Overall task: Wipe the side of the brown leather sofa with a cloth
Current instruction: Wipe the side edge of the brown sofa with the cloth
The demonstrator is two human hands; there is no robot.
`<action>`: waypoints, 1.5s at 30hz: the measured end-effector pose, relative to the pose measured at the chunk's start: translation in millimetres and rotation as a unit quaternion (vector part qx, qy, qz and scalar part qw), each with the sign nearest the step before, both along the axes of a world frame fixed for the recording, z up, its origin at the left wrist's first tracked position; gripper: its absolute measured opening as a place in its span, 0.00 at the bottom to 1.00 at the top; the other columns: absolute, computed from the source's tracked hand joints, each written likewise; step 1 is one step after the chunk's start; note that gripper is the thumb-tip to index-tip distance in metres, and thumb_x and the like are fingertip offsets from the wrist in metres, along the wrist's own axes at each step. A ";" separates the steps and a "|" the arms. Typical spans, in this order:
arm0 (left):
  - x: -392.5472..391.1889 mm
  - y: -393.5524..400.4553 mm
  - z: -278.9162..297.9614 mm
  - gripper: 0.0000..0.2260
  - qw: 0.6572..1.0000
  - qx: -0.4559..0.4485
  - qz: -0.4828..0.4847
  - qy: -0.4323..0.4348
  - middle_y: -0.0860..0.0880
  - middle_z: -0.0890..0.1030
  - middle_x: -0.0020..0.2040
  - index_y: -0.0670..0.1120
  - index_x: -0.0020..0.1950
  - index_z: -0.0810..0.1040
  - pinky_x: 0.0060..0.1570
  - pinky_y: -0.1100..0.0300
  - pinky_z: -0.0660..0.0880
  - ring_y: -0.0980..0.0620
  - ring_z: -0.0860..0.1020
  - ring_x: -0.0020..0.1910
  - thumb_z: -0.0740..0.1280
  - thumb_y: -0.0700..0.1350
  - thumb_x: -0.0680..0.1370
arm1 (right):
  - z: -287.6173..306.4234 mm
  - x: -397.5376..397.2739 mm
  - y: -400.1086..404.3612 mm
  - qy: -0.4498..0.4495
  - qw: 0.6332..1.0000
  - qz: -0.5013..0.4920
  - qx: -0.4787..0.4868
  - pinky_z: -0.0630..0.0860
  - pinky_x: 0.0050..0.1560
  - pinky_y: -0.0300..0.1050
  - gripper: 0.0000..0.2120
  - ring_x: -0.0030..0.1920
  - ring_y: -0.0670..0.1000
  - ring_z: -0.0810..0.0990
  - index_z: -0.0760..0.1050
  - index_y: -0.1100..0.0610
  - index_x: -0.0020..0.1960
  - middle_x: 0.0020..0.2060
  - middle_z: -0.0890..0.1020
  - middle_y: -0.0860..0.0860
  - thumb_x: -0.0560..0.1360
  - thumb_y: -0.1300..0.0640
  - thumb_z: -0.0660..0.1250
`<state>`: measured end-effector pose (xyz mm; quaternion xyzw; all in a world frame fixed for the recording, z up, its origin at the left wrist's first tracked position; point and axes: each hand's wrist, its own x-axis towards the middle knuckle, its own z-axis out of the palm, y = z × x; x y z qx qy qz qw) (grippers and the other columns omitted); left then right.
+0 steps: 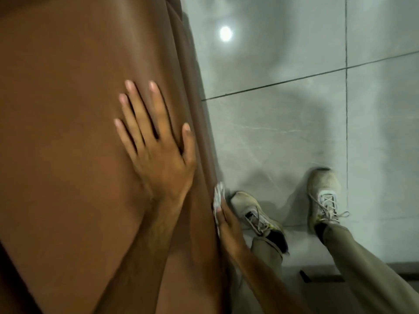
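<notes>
Cloth (219, 196) — pressed against sofa (68, 132) edge.

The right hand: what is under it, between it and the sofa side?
A crumpled white cloth is pressed by the right hand against the brown leather sofa. Only its upper part shows; the rest is covered.

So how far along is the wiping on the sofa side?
Done: nothing can be confirmed, as no wiped patch stands out on the leather. In hand: the right hand presses the white cloth flat against the sofa's side, while the left hand rests spread on the top surface. Left: cannot tell how much; the side is seen edge-on.
</notes>
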<state>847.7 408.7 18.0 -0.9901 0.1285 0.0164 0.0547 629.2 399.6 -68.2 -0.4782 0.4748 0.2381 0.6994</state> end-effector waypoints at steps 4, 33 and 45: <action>-96.8 32.3 4.6 0.36 0.999 0.021 -0.003 0.047 0.36 0.55 0.91 0.48 0.92 0.52 0.89 0.34 0.55 0.38 0.55 0.91 0.59 0.58 0.88 | -28.4 72.6 -18.9 -0.083 0.996 -0.014 -0.016 0.61 0.82 0.49 0.26 0.81 0.48 0.65 0.63 0.53 0.83 0.81 0.68 0.50 0.86 0.48 0.56; -110.0 40.1 -20.1 0.34 1.000 0.005 0.002 -0.030 0.31 0.62 0.87 0.44 0.90 0.55 0.88 0.34 0.56 0.33 0.60 0.89 0.57 0.57 0.87 | -9.5 11.1 -9.3 -0.061 0.996 0.019 0.067 0.54 0.83 0.47 0.25 0.83 0.38 0.54 0.53 0.33 0.82 0.83 0.56 0.36 0.86 0.42 0.52; -109.1 40.1 -14.2 0.37 1.000 -0.003 -0.001 0.010 0.38 0.54 0.90 0.48 0.92 0.51 0.87 0.33 0.55 0.37 0.55 0.90 0.59 0.57 0.85 | -5.0 26.9 -21.1 -0.075 0.993 -0.005 0.090 0.54 0.85 0.54 0.28 0.83 0.39 0.56 0.51 0.37 0.83 0.83 0.57 0.35 0.86 0.44 0.54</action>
